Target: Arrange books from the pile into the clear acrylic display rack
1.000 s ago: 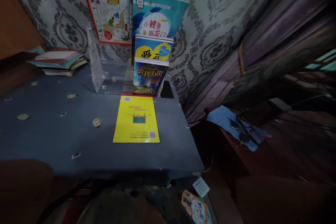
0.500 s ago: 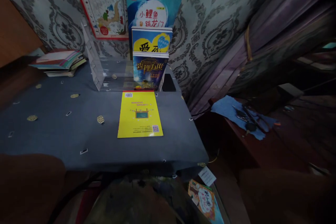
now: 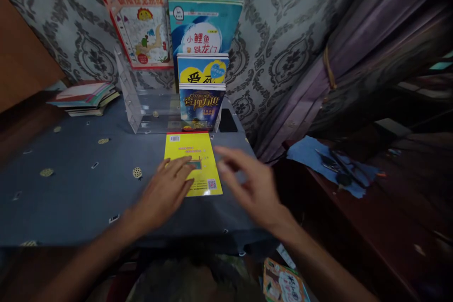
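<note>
A yellow book lies flat on the table, its back cover with a barcode and QR code facing up. Over its left side stretches my left hand, fingers extended; whether they press on the cover I cannot tell. Just off the book's right edge is my right hand, thumb and fingers apart with nothing between them. Behind the yellow book stands a clear display rack. Its right side bears several books, among them a dark blue one in front and a teal one farther back.
A red-bordered book stands at the rack's upper left. A pile of books lies at the back left, and a black phone rests right of the rack. Lower right are a blue cloth with tools and an orange book.
Both of my hands have come in from below, the left over the yellow book and the right beside it. The view has tilted up slightly, showing more of the rear books.
</note>
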The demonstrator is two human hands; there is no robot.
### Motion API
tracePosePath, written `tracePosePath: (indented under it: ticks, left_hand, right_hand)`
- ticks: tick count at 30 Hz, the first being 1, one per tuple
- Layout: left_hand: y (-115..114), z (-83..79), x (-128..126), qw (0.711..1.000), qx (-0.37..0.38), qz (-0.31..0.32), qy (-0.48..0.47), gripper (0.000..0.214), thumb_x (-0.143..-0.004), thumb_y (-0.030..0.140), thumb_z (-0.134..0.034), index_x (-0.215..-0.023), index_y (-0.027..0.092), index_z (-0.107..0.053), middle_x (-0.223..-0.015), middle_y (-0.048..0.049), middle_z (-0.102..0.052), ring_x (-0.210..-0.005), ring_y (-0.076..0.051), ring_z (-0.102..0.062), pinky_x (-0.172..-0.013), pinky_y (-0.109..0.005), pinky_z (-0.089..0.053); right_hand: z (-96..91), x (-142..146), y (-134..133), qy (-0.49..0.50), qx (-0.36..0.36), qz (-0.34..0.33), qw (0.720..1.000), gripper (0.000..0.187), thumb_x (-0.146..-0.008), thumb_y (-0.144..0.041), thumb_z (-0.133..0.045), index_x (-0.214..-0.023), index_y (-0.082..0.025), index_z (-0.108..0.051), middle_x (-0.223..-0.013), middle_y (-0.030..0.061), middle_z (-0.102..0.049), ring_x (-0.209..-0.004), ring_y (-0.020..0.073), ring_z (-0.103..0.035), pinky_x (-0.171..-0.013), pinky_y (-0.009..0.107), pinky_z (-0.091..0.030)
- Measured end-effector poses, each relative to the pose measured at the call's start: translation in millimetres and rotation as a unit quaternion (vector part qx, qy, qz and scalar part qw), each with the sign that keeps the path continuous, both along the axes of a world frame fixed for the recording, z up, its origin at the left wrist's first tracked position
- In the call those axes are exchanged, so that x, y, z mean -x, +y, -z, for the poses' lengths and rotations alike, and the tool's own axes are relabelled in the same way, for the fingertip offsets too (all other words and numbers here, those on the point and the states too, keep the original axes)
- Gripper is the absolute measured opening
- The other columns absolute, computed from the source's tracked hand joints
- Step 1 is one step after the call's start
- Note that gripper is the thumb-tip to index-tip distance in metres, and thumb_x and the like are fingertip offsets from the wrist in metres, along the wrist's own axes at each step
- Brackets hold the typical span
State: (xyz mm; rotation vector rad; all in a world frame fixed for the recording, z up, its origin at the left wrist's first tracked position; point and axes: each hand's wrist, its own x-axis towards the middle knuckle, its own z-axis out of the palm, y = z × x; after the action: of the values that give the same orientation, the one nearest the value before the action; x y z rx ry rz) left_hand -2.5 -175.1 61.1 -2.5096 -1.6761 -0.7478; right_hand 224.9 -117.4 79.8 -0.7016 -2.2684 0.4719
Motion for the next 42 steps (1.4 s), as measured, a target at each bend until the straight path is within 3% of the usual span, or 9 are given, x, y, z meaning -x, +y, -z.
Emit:
tracePosePath:
  ticks: [3,6,10,17,25,33,37,39,42]
  left_hand:
    - [-3,34.5,-10,0.993,0.058,-0.013,0.105,0.04,-0.104,0.022,-0.037,-0.141,0.019,-0.05,-0.143,-0.0136,-0.058,-0.14,-0.027,-0.048,-0.119,-0.057,-0.035]
    - [-12,67.4,-8,0.987,0.058,-0.021,0.151,0.047,-0.101,0.018,-0.037,-0.147,0.015,-0.046,-0.145,-0.0166,-0.057,-0.142,-0.029,-0.046,-0.118,-0.057,-0.035]
    - [-20,88.2,3,0.988,0.017,-0.033,0.15,0.048,-0.103,0.024,-0.036,-0.15,0.016,-0.045,-0.152,-0.0159,-0.052,-0.146,-0.027,-0.042,-0.121,-0.055,-0.033]
    - [-21,85.6,5,0.99,0.004,-0.031,0.139,0.048,-0.107,0.036,-0.032,-0.148,0.016,-0.048,-0.152,-0.0139,-0.053,-0.144,-0.027,-0.046,-0.119,-0.054,-0.037]
    - [-22,84.8,3,0.99,0.006,-0.036,0.138,0.046,-0.107,0.039,-0.035,-0.145,0.018,-0.05,-0.15,-0.012,-0.056,-0.142,-0.026,-0.049,-0.12,-0.053,-0.036]
    - [-65,80.1,1,0.99,0.023,0.017,0.141,0.069,-0.099,0.06,-0.046,-0.151,0.015,-0.043,-0.151,-0.0175,-0.053,-0.142,-0.03,-0.048,-0.118,-0.056,-0.037]
    - [-86,86.9,1,0.986,0.007,0.022,0.165,0.051,-0.103,0.033,-0.045,-0.151,0.017,-0.043,-0.152,-0.0151,-0.054,-0.143,-0.028,-0.048,-0.12,-0.054,-0.036]
    - [-93,89.2,3,0.982,-0.006,0.035,0.184,0.053,-0.098,0.013,-0.041,-0.15,0.017,-0.044,-0.151,-0.0125,-0.055,-0.143,-0.025,-0.048,-0.121,-0.051,-0.034]
    - [-97,88.2,8,0.979,-0.015,0.054,0.198,0.061,-0.092,0.002,-0.037,-0.15,0.018,-0.046,-0.149,-0.0092,-0.057,-0.143,-0.023,-0.048,-0.122,-0.047,-0.034]
  right_hand:
    - [32.6,28,-7,-0.038,0.031,-0.044,0.998,0.049,-0.106,-0.026,-0.043,-0.154,-0.025,-0.04,-0.138,0.0112,-0.063,-0.13,0.023,-0.059,-0.109,0.043,-0.053]
    - [68.5,41,-19,-0.103,0.064,-0.046,0.992,0.06,-0.104,-0.026,-0.048,-0.16,-0.02,-0.03,-0.157,0.0142,-0.047,-0.148,0.0233,-0.042,-0.12,0.044,-0.043]
    - [94.6,31,-27,-0.136,0.06,-0.031,0.988,0.072,-0.102,-0.029,-0.053,-0.163,-0.019,-0.019,-0.164,0.0183,-0.034,-0.153,0.0268,-0.031,-0.121,0.049,-0.041]
    - [100.7,-5,-18,-0.13,0.052,0.003,0.99,0.067,-0.104,-0.027,-0.049,-0.163,-0.02,-0.019,-0.162,0.0181,-0.038,-0.152,0.0258,-0.034,-0.119,0.05,-0.043]
    - [103.2,-16,-19,-0.14,0.009,0.011,0.99,0.056,-0.101,-0.024,-0.052,-0.155,-0.018,-0.041,-0.155,0.0167,-0.049,-0.147,0.0273,-0.043,-0.118,0.053,-0.043]
    - [101.0,-36,-57,-0.17,-0.047,-0.014,0.984,0.056,-0.097,-0.027,-0.062,-0.15,-0.016,-0.045,-0.147,0.0179,-0.058,-0.141,0.0299,-0.051,-0.115,0.059,-0.044]
    - [104.8,-43,-75,-0.131,-0.08,-0.01,0.988,0.043,-0.1,-0.012,-0.05,-0.142,-0.019,-0.054,-0.134,0.0138,-0.068,-0.131,0.0248,-0.061,-0.111,0.054,-0.049]
    - [103.9,-43,-80,-0.101,-0.096,-0.002,0.99,0.038,-0.101,-0.011,-0.047,-0.135,-0.02,-0.059,-0.125,0.0123,-0.073,-0.122,0.0236,-0.066,-0.106,0.051,-0.053]
    - [93.9,-41,-84,-0.064,-0.105,-0.004,0.992,0.03,-0.102,-0.013,-0.048,-0.125,-0.02,-0.065,-0.116,0.0105,-0.077,-0.11,0.0226,-0.07,-0.1,0.048,-0.056]
